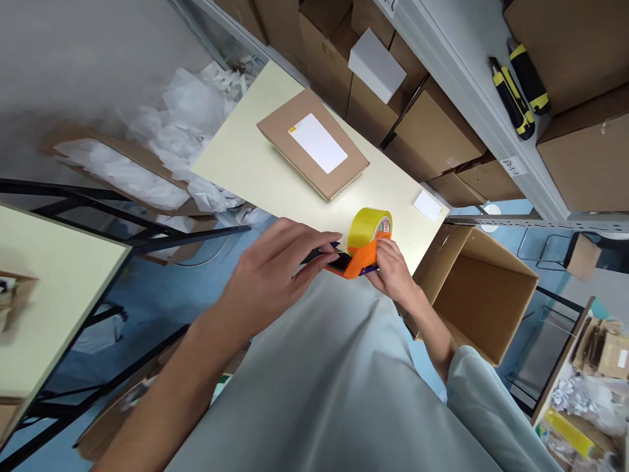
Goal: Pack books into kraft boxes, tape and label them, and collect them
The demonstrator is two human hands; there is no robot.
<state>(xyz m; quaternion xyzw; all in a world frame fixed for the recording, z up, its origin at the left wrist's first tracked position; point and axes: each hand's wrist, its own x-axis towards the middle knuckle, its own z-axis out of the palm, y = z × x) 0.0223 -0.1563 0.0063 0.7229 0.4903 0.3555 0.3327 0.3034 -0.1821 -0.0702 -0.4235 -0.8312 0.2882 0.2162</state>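
Observation:
An orange tape dispenser (361,261) with a roll of yellow tape (364,229) is held close to my body, over the near edge of the pale table (255,177). My right hand (393,269) is wrapped round the dispenser's right side. At its left end, my left hand (280,269) has thumb and fingers pinched together at the dark front part; whether tape lies between them is too small to tell. Beyond them on the table rests a flat brown cardboard package (312,144) with a white label (318,143).
Shelves with cardboard boxes (437,131) run behind the table, and two yellow-black cutters (514,98) lie on one shelf. A white label (427,206) is at the table's right corner. An open carton (481,295) stands at right; white wrapping (181,124) is heaped at left.

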